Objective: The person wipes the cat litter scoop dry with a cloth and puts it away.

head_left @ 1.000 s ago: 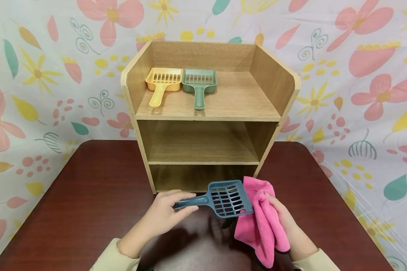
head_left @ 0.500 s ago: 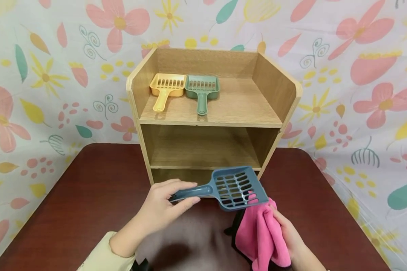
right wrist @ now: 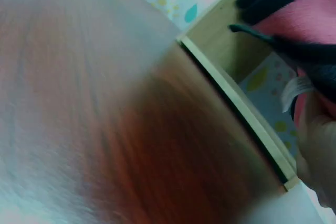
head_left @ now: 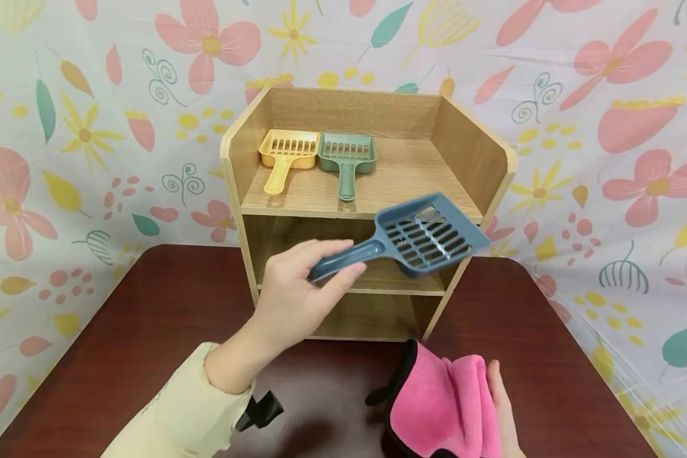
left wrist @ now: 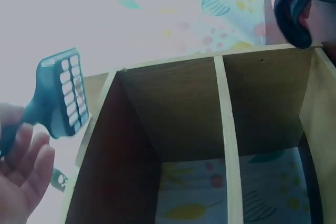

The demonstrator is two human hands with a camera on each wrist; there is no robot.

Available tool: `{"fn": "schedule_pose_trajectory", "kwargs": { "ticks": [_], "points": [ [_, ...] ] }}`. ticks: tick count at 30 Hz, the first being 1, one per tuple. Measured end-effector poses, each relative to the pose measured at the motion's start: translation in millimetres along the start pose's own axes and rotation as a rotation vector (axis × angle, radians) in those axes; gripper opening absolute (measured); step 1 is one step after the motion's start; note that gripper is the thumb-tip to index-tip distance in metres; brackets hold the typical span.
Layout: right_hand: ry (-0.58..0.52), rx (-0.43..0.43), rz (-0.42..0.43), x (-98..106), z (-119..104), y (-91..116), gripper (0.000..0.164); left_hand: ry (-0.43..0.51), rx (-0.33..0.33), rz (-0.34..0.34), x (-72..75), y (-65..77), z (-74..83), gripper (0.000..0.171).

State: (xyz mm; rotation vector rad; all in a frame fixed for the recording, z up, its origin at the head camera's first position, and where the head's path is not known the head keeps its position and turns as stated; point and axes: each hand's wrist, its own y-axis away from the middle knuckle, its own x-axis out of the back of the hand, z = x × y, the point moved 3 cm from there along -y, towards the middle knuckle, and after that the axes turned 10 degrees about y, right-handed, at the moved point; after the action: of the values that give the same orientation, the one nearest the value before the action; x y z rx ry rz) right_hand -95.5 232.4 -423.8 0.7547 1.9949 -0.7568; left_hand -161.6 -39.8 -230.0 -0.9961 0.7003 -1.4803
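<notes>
My left hand [head_left: 298, 296] holds a blue litter scoop [head_left: 382, 245] by its handle, raised in front of the shelf's middle. Its slotted head points right and covers part of the top board's front edge. In the left wrist view the scoop [left wrist: 48, 98] is at the left, fingers [left wrist: 39, 177] around its handle. Lower right in the head view, my right hand [head_left: 505, 413] grips a pink cloth [head_left: 429, 407] with black edging, apart from the scoop. The cloth hides most of that hand. A fold of the cloth [right wrist: 302, 19] shows at the right wrist view's upper right.
A wooden shelf unit [head_left: 415, 168] with two lower compartments stands at the table's back. On its top board, a yellow litter scoop [head_left: 278, 175] and a green litter scoop [head_left: 347, 180] lie side by side at left. The dark red table [head_left: 126, 343] meets a flower-patterned curtain [head_left: 114, 210].
The blue scoop has risen away from the cloth and moved right, up in front of the shelf. The right hand has lowered with the cloth. The head view has tilted slightly up.
</notes>
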Motion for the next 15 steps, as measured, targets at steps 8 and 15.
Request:
{"fn": "schedule_pose_trajectory", "kwargs": {
  "ticks": [8,15],
  "points": [
    [0.030,0.077,-0.027,10,7,4,0.092,-0.233,0.038,0.049,-19.4,-26.0,-1.3,0.024],
    [0.315,0.098,0.184,28,-10,17,0.075,-0.309,0.253,0.016,-35.1,-46.9,-3.4,0.016]
  ]
}}
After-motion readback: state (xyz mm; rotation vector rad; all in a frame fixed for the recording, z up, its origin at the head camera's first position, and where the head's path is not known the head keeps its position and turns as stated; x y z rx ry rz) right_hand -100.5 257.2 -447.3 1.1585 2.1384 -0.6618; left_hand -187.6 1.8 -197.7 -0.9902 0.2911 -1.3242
